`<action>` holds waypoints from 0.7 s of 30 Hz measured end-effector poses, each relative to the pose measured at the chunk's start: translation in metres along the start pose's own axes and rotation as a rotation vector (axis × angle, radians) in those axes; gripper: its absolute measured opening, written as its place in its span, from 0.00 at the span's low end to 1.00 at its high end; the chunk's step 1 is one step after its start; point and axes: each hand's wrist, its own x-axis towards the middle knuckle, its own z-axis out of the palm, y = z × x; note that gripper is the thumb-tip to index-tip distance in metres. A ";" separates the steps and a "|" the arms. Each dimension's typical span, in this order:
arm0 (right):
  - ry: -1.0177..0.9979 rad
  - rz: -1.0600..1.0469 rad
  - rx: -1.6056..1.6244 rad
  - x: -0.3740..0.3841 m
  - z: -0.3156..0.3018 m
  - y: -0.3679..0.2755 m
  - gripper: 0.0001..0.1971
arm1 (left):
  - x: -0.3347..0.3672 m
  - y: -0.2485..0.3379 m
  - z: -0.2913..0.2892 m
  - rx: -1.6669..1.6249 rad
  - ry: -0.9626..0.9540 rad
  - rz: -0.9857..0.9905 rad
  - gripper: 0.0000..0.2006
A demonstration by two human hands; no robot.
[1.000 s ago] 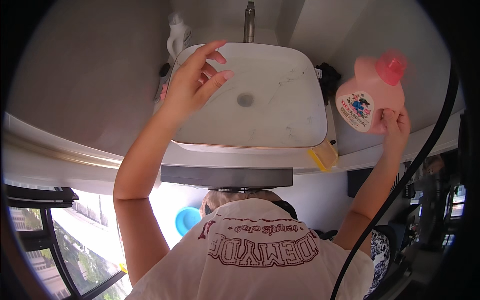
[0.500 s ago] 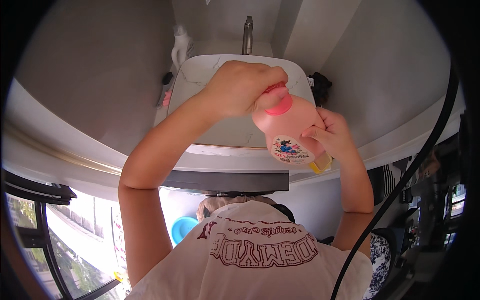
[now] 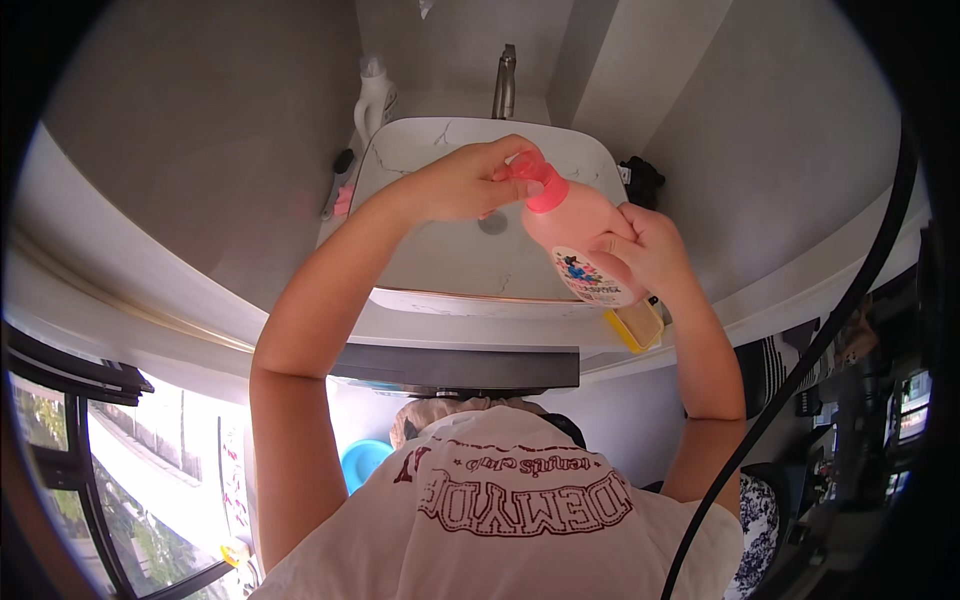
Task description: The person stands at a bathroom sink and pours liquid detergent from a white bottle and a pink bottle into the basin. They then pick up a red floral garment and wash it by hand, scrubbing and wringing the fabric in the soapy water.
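A pink plastic bottle (image 3: 575, 222) with a picture label is tilted over the right half of a white marbled sink basin (image 3: 440, 272), its top pointing up and left. My left hand (image 3: 475, 182) is closed around the pinkish-red cap (image 3: 523, 164), thumb and fingers on either side of it. Whether the cap is loose from the neck I cannot tell. Lower down, my right hand (image 3: 648, 248) grips the bottle's body from the right, thumb across the front.
Behind the basin stands a metal faucet (image 3: 505, 85). A white jug (image 3: 374, 98) and a dark-handled brush (image 3: 338, 180) are at its left. On the right lie a black item (image 3: 642, 180) and a yellow-edged box (image 3: 636, 325). A black cable (image 3: 825, 350) crosses the right side.
My left hand has shifted its fingers from wrapping over the cap to a pinch that shows more of it. The bottle has tipped further left, uncovering the drain and the yellow-edged box.
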 end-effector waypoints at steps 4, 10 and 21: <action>-0.029 0.013 -0.013 0.000 0.001 -0.006 0.14 | 0.008 0.000 0.004 0.349 0.185 -0.110 0.28; -0.040 0.030 -0.038 0.002 0.004 -0.008 0.14 | 0.013 -0.018 0.017 0.156 0.278 0.038 0.27; -0.133 -0.025 -0.394 0.020 -0.005 -0.013 0.15 | 0.004 -0.087 0.008 -0.002 0.519 -0.181 0.27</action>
